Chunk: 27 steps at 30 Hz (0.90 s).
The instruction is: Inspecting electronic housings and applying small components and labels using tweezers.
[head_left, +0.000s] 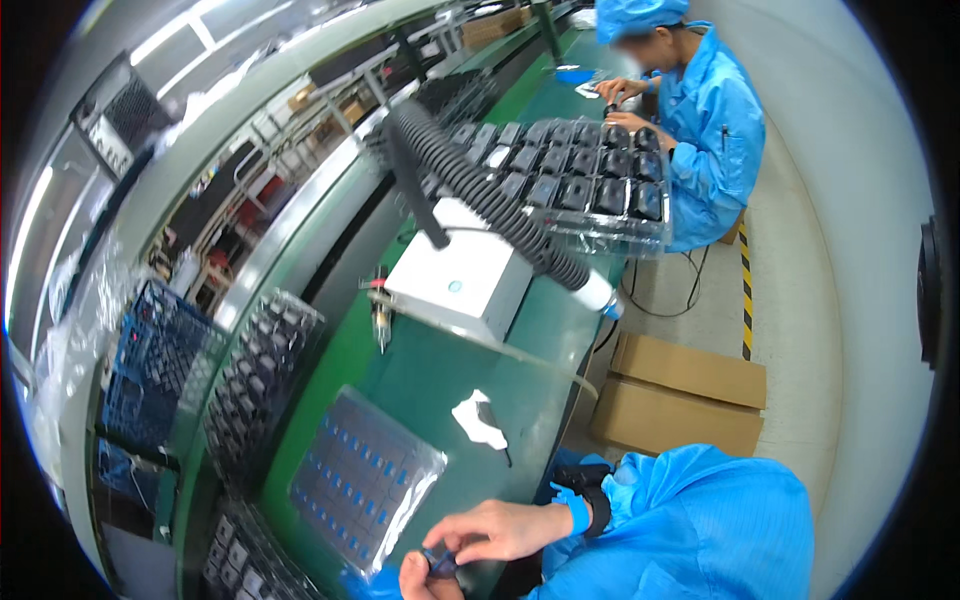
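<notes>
At the lower edge, my left hand (419, 582) is closed around a small dark part (440, 564); its exact kind is too small to make out. My right hand (503, 531) reaches in from the right, in a blue sleeve with a blue wrist strap, its thumb and fingers pinched on the upper side of the same part. Just left of both hands lies a clear plastic tray (425, 470) holding rows of small blue pieces. Farther off on the green bench, a white cloth (478, 420) lies with a small dark item on it.
A white box (455, 275) with a ribbed black hose (490, 200) stands on the green bench (400, 385). Beyond it are trays of black parts (575, 190) and a co-worker in blue (715, 130). A screwdriver-like tool (381, 320) lies left. Cardboard boxes (685, 395) sit on the floor.
</notes>
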{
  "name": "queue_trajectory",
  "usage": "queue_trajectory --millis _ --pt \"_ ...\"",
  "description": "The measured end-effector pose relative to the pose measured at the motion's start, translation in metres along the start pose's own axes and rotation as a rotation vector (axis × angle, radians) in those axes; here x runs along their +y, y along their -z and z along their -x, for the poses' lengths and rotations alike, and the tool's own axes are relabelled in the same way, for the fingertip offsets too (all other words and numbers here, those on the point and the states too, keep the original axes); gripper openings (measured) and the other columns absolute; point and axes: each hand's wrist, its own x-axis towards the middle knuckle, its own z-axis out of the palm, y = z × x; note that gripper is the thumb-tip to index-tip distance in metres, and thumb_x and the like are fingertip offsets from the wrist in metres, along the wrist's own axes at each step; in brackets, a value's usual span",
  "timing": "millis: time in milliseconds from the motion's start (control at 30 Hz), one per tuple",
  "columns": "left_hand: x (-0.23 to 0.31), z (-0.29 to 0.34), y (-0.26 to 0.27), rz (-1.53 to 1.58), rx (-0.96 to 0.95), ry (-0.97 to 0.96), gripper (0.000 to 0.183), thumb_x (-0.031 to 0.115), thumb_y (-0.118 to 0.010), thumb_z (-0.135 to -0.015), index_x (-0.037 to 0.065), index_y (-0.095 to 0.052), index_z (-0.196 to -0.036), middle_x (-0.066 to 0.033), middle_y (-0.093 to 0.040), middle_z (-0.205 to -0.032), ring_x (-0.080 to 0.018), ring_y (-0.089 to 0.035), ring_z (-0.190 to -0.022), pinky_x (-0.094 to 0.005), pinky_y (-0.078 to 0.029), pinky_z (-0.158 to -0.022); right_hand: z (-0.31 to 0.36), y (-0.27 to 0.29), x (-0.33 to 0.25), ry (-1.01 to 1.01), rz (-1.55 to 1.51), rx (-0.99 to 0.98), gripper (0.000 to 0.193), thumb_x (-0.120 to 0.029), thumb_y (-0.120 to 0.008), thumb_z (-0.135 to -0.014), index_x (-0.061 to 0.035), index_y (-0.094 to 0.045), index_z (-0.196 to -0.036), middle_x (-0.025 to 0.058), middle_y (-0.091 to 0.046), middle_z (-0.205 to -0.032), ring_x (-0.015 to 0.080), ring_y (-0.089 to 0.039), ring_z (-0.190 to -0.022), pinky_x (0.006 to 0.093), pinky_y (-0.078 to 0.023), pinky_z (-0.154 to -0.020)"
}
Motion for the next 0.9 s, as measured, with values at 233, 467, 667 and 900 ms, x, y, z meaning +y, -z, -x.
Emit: queue_trajectory --millis 233,467,667,900 --pt "0.007 -0.032 0.008 0.156 -0.166 0.197 0.009 0.014 -0.054 -0.086 0.006 -0.054 -0.080 -0.0022 -0.055 -0.081 -0.0128 -0.052 -0.082 -0.0286 -0.040 -0.077 -0.006 0.002 -0.013 -0.179 -0.191 0.190 0.037 0.004 -0.063 -0.078 -0.0023 -0.053 -0.113 0.0042 -0.061 -0.085 0.0104 -0.060 -0.082 0.0256 -0.049 -0.075" --pt "0.007 -0.025 0.022 0.291 -0.068 0.288 0.008 0.012 -0.057 -0.085 0.007 -0.056 -0.080 -0.0015 -0.058 -0.080 -0.0136 -0.055 -0.076 -0.0294 -0.043 -0.071 -0.011 -0.005 0.002 -0.305 -0.375 0.172 0.037 0.005 -0.062 -0.079 0.0009 -0.047 -0.113 0.0079 -0.061 -0.086 0.0125 -0.061 -0.081 0.0253 -0.050 -0.075" --pt "0.005 -0.023 0.035 0.289 -0.110 0.324 0.013 0.015 -0.057 -0.086 0.005 -0.057 -0.077 -0.0037 -0.060 -0.077 -0.0128 -0.055 -0.068 -0.0260 -0.043 -0.064 -0.011 -0.014 0.006 -0.319 -0.426 0.156 0.034 0.005 -0.062 -0.080 0.0007 -0.047 -0.109 0.0090 -0.062 -0.087 0.0137 -0.062 -0.080 0.0260 -0.050 -0.074" --pt "0.007 -0.033 0.031 0.290 -0.149 0.351 0.008 0.013 -0.056 -0.085 0.007 -0.055 -0.080 -0.0025 -0.057 -0.077 -0.0152 -0.056 -0.070 -0.0290 -0.043 -0.062 -0.014 -0.009 0.010 -0.288 -0.405 0.180 0.033 0.006 -0.062 -0.079 0.0006 -0.047 -0.108 0.0091 -0.062 -0.087 0.0138 -0.062 -0.080 0.0259 -0.051 -0.074"
